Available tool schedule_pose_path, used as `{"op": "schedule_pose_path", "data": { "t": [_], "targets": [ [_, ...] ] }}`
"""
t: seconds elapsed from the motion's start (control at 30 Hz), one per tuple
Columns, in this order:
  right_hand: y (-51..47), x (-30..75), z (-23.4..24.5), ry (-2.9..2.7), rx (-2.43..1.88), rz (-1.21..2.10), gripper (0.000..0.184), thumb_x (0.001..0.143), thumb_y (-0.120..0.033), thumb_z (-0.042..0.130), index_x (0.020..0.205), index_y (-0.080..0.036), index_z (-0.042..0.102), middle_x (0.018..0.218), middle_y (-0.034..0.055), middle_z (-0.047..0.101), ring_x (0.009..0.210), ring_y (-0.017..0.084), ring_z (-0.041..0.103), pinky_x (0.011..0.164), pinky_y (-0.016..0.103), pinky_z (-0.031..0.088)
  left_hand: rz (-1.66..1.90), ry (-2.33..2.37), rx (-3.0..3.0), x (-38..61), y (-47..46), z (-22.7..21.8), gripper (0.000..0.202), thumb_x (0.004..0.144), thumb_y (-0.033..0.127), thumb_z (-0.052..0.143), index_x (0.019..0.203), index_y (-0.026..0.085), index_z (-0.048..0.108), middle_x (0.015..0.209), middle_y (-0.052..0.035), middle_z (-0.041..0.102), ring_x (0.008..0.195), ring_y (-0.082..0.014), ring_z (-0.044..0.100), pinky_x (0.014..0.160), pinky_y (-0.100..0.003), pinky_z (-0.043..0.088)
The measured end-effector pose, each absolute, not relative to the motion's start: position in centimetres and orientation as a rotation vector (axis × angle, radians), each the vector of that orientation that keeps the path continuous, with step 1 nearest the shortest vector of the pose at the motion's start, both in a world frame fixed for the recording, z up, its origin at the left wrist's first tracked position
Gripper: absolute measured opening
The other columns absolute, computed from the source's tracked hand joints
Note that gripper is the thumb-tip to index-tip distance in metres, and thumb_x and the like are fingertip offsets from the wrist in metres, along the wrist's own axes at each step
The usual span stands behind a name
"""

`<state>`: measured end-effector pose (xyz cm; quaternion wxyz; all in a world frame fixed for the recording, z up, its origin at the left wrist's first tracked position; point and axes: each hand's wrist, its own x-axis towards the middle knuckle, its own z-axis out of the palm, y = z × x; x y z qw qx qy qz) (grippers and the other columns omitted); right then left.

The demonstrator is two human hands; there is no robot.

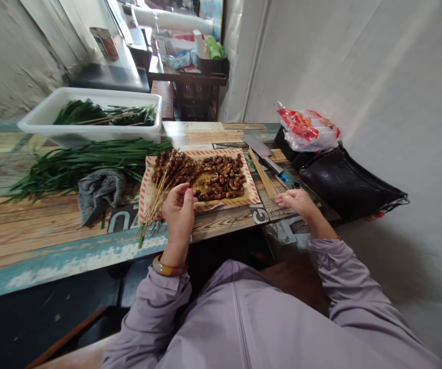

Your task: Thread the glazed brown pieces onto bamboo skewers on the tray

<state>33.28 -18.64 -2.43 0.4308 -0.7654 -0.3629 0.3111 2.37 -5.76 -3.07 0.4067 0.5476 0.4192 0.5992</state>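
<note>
A striped tray on the wooden table holds loose brown glazed pieces on its right and finished skewers piled on its left. My left hand rests at the tray's near edge, fingers curled in a pinch around a small brown piece. My right hand lies to the right of the tray, fingers together, touching the near end of a bundle of bare bamboo sticks.
Green chives and a grey cloth lie left of the tray. A white tub with more greens stands behind. A cleaver, a phone, a black bag and a plastic packet sit at right.
</note>
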Motion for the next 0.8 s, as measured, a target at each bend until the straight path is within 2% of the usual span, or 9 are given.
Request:
{"op": "schedule_pose_path", "data": {
  "t": [0.1, 0.2, 0.27, 0.33, 0.4, 0.47, 0.8],
  "targets": [
    [-19.9, 32.8, -1.8, -0.901, -1.858, 0.819, 0.01, 0.066, -0.025, 0.063, 0.062, -0.016, 0.064, 0.102, 0.0125, 0.073, 0.087, 0.02, 0.071, 0.074, 0.03, 0.059, 1.514, 1.048, 1.37, 2.4, -5.8, -3.1, 0.029, 0.084, 0.037, 0.059, 0.101, 0.015, 0.063, 0.079, -0.0022, 0.065, 0.062, -0.0085, 0.061, 0.06, -0.021, 0.052],
    [-21.7, 32.6, -1.5, -0.921, -1.884, 0.759, 0.014, 0.065, -0.028, 0.063, 0.058, -0.017, 0.061, 0.109, 0.0101, 0.071, 0.086, 0.02, 0.069, 0.066, 0.026, 0.055, 1.514, 1.036, 1.357, 2.4, -5.8, -3.1, 0.029, 0.083, 0.037, 0.059, 0.102, 0.014, 0.062, 0.079, -0.0027, 0.065, 0.063, -0.0091, 0.061, 0.059, -0.021, 0.052],
    [-22.7, 32.5, -1.3, -0.933, -1.887, 0.643, 0.016, 0.068, -0.031, 0.063, 0.06, -0.017, 0.062, 0.103, 0.0083, 0.072, 0.077, 0.017, 0.068, 0.058, 0.024, 0.051, 1.507, 1.032, 1.356, 2.4, -5.8, -3.1, 0.029, 0.084, 0.037, 0.058, 0.102, 0.014, 0.062, 0.08, -0.003, 0.065, 0.063, -0.0093, 0.061, 0.06, -0.022, 0.052],
    [-23.4, 32.2, -1.1, -0.934, -1.848, 0.559, 0.017, 0.073, -0.035, 0.062, 0.07, -0.018, 0.066, 0.089, 0.006, 0.072, 0.066, 0.014, 0.062, 0.053, 0.024, 0.046, 1.498, 1.042, 1.369, 2.4, -5.9, -3.2, 0.029, 0.084, 0.037, 0.058, 0.102, 0.015, 0.062, 0.081, -0.0029, 0.065, 0.062, -0.0091, 0.061, 0.06, -0.022, 0.052],
    [-23.5, 31.7, -0.8, -0.927, -1.786, 0.548, 0.021, 0.077, -0.04, 0.059, 0.078, -0.02, 0.066, 0.074, 0.0024, 0.068, 0.056, 0.011, 0.055, 0.049, 0.023, 0.042, 1.487, 1.054, 1.385, 2.3, -5.8, -3.3, 0.03, 0.084, 0.037, 0.058, 0.103, 0.015, 0.061, 0.081, -0.0028, 0.065, 0.062, -0.009, 0.061, 0.061, -0.022, 0.051],
    [-23.0, 30.9, -0.5, -0.911, -1.7, 0.567, 0.022, 0.08, -0.042, 0.059, 0.078, -0.021, 0.063, 0.067, -0.0003, 0.064, 0.051, 0.009, 0.051, 0.045, 0.021, 0.039, 1.482, 1.056, 1.388, 2.3, -5.8, -3.3, 0.03, 0.084, 0.038, 0.057, 0.103, 0.015, 0.061, 0.082, -0.0031, 0.065, 0.062, -0.009, 0.061, 0.061, -0.022, 0.051],
    [-18.0, 27.4, 0.6, -0.898, -1.461, 0.559, 0.012, 0.075, -0.034, 0.066, 0.079, -0.023, 0.061, 0.062, -0.005, 0.055, 0.053, 0.008, 0.049, 0.047, 0.019, 0.037, 1.499, 1.072, 1.383, 2.5, -5.7, -3.6, 0.027, 0.083, 0.035, 0.058, 0.1, 0.014, 0.061, 0.08, -0.0031, 0.065, 0.06, -0.0091, 0.06, 0.056, -0.022, 0.05]
  ]
}}
